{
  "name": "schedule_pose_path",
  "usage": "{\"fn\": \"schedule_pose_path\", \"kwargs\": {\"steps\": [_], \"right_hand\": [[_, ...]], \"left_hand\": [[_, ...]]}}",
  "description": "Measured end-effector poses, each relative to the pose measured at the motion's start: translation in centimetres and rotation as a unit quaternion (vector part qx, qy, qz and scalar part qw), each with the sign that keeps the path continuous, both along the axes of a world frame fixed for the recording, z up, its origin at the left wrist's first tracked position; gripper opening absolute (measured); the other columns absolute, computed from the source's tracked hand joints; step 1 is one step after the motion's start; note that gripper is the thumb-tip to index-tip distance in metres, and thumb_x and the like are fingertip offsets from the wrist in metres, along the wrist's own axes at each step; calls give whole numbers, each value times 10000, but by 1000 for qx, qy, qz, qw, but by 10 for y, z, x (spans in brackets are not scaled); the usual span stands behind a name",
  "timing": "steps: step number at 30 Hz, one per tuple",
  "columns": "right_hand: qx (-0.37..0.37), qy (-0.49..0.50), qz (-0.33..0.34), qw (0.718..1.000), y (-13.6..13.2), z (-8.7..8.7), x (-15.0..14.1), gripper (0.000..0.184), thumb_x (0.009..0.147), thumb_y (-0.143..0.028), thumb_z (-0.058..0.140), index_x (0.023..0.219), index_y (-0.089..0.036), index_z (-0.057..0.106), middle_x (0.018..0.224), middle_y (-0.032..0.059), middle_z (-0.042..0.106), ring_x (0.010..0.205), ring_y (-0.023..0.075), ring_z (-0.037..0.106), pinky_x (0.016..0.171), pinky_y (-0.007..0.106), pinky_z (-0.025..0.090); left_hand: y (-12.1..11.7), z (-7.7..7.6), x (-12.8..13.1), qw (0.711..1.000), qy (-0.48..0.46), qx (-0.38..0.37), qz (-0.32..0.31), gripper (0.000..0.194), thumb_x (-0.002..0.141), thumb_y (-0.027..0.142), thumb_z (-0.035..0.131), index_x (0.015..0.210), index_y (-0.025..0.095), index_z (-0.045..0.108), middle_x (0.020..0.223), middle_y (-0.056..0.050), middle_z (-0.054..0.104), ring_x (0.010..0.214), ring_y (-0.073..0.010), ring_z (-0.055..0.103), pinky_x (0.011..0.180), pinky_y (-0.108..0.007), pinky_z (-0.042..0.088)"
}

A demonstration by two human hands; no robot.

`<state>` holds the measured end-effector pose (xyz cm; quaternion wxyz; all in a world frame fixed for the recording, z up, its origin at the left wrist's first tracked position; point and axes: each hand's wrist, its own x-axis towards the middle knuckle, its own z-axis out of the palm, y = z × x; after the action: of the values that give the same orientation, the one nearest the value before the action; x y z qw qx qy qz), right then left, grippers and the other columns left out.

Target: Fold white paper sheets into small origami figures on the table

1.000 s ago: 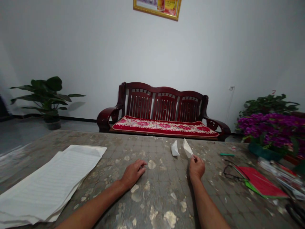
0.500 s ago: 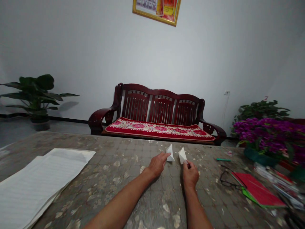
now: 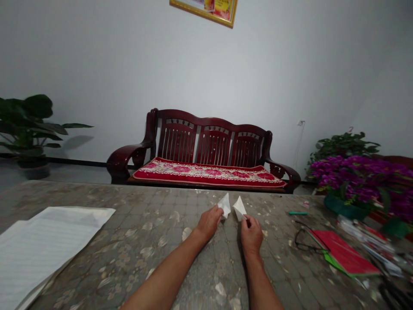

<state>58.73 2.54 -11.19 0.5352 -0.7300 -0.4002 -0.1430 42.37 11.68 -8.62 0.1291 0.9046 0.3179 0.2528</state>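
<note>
Two small folded white paper pieces stand side by side on the patterned table [image 3: 151,241]. My left hand [image 3: 209,221] pinches the left folded paper [image 3: 225,204] at its lower edge. My right hand [image 3: 251,234] pinches the right folded paper [image 3: 239,207] from below. Both hands rest on the table, close together, with their fingers closed on the papers.
A stack of white lined sheets [image 3: 45,245] lies at the left. Right of my hands lie black glasses [image 3: 303,240], a green pen [image 3: 298,213], red and green folders [image 3: 342,257] and purple flowers [image 3: 361,176]. A wooden bench [image 3: 206,157] stands behind the table.
My left hand moved from the bare table forward and right to the left folded paper and took hold of it. My right hand kept its paper and drew nearer the other.
</note>
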Motion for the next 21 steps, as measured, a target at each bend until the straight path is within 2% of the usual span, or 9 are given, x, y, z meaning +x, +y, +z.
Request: {"fn": "schedule_pose_path", "kwargs": {"steps": [5,11,15,17,21], "right_hand": [[-32,-1,7,999,0,4,-5,349,844,-428,449,892,-198,706,864,83,666,786,229,608,723,315,434],[-60,4,21,998,3,8,-8,419,846,-454,408,935,-183,714,905,88,679,820,215,607,726,293,430],[-68,9,35,997,6,8,-8,417,843,-452,412,933,-180,716,907,91,683,829,216,609,731,291,429],[-70,10,41,997,7,8,-9,405,839,-441,420,928,-180,716,896,87,683,822,214,609,726,288,426],[-81,7,51,995,8,9,-11,385,842,-414,422,921,-182,718,885,81,683,812,208,606,725,284,420]], "left_hand": [[-1,-10,-4,999,-23,1,34,160,930,148,480,988,218,611,1031,-57,637,946,-195,621,772,-260,445],[-3,-6,-8,998,-18,23,60,157,957,151,460,971,217,602,1011,-32,632,933,-169,623,786,-244,447],[-7,-3,-9,998,-13,33,45,148,971,162,447,1011,214,580,1024,-25,625,951,-158,620,811,-241,458],[-11,-2,-8,998,-3,43,36,147,958,194,496,1088,218,560,1076,-32,614,984,-168,614,832,-258,467],[-18,1,-1,995,47,73,40,296,885,245,630,1168,228,543,1131,-49,585,1022,-210,597,859,-314,477]]}}
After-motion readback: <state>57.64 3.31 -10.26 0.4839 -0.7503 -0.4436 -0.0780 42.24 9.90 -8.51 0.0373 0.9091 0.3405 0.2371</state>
